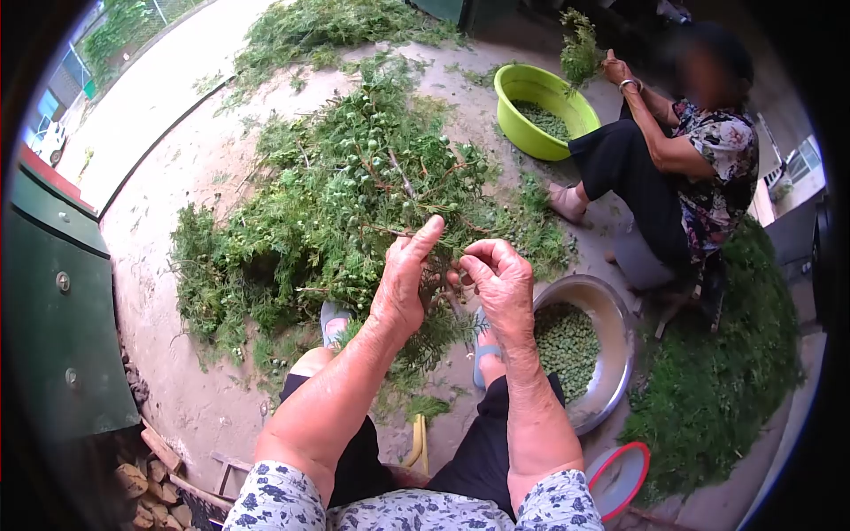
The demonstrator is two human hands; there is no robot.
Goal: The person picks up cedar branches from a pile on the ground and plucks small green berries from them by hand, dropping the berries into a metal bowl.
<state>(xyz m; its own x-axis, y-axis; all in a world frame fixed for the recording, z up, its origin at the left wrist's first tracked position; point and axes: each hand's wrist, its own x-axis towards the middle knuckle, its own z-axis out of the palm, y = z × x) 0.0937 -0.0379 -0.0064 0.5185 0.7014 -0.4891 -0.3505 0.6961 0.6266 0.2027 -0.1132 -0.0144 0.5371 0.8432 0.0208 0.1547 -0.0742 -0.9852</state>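
Observation:
My left hand (pixel 405 281) grips a green leafy sprig (pixel 429 341) that hangs down between my knees. My right hand (pixel 500 279) pinches at the top of the same sprig, fingertips close to the left hand's thumb. Behind both hands lies a big pile of green branches with small round fruits (pixel 354 177) on the concrete ground. To the right of my right hand stands a metal bowl (pixel 615 358) holding picked green fruits (pixel 567 341).
Another person sits at the upper right, a hand (pixel 617 69) holding a sprig over a lime-green basin (pixel 531 133). Stripped greenery (pixel 717 380) is heaped at the right. A red-rimmed lid (pixel 620 478) lies by my right knee. A dark green box (pixel 53 310) stands at the left.

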